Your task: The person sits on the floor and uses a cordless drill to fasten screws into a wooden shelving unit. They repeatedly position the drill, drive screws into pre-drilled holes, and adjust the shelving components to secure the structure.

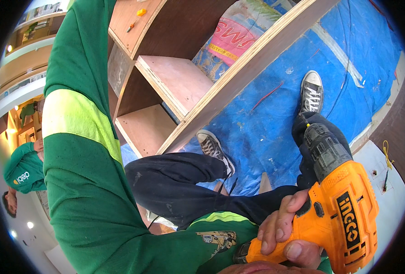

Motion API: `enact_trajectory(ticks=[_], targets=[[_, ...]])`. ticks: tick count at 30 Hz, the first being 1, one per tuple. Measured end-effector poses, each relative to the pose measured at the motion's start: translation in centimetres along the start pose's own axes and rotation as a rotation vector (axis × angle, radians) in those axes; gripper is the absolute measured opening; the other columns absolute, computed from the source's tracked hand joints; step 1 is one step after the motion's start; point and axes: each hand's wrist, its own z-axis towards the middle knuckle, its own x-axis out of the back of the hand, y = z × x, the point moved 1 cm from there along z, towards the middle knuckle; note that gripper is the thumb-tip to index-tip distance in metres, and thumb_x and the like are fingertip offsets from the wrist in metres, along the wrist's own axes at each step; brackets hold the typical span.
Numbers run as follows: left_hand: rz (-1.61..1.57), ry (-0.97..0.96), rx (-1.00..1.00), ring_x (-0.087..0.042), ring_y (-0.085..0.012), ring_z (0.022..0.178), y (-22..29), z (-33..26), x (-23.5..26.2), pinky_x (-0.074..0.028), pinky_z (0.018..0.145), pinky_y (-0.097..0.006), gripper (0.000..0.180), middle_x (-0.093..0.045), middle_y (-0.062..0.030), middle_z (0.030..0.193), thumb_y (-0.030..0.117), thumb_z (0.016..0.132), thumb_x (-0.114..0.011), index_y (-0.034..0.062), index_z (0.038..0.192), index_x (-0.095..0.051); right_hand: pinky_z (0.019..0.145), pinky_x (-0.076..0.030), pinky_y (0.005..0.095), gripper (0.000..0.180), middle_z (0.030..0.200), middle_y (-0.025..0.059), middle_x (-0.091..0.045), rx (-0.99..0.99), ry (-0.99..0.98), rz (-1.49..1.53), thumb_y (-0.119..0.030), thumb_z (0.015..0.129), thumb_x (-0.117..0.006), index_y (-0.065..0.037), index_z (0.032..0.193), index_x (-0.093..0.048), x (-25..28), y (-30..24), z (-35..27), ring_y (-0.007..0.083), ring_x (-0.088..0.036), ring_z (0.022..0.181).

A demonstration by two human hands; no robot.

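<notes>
Gripped in the right hand (pixel 282 228), an orange cordless drill (pixel 335 205) hovers over a blue tarp (pixel 275 132); beyond wooden shelving (pixel 175 86) lies a pink-and-blue printed sack (pixel 239 32). Left hand's state: cannot tell.

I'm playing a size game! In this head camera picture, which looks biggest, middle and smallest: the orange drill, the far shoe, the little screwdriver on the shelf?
1. Orange drill, though it is nearest the camera.
2. Far shoe.
3. Screwdriver, tiny and farthest.

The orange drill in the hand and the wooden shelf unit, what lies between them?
In the head view, between the orange drill and the wooden shelf unit lie the person's dark-trousered legs, two grey sneakers and blue tarp.
</notes>
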Motion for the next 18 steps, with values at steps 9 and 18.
enact_trajectory(ticks=[9, 18], targets=[[-0.904, -0.030, 0.129, -0.069, -0.0190, 0.082, -0.8, 0.8, 1.2, -0.063, 0.075, -0.030, 0.024, -0.067, -0.0083, 0.098, 0.009, 0.110, -0.046, -0.0075, 0.125, -0.057, 0.078, -0.057, 0.0423, 0.059, 0.089, 0.0051, -0.059, 0.048, -0.037, 0.024, -0.014, 0.086, -0.078, -0.002, 0.133, -0.046, 0.6, 0.9, -0.1, 0.0224, -0.070, 0.071], [-1.552, 0.028, -0.127, -0.065, -0.0287, 0.111, -0.3, -15.8, 2.3, -0.062, 0.098, -0.034, 0.026, -0.057, -0.0205, 0.122, -0.004, 0.110, -0.042, -0.0181, 0.132, -0.044, 0.073, -0.057, 0.0359, 0.052, 0.089, 0.0042, -0.059, 0.200, -0.061, 0.051, -0.023, 0.091, -0.071, 0.000, 0.131, -0.047, -0.5, 2.2, -0.4, 0.0177, -0.065, 0.064]])
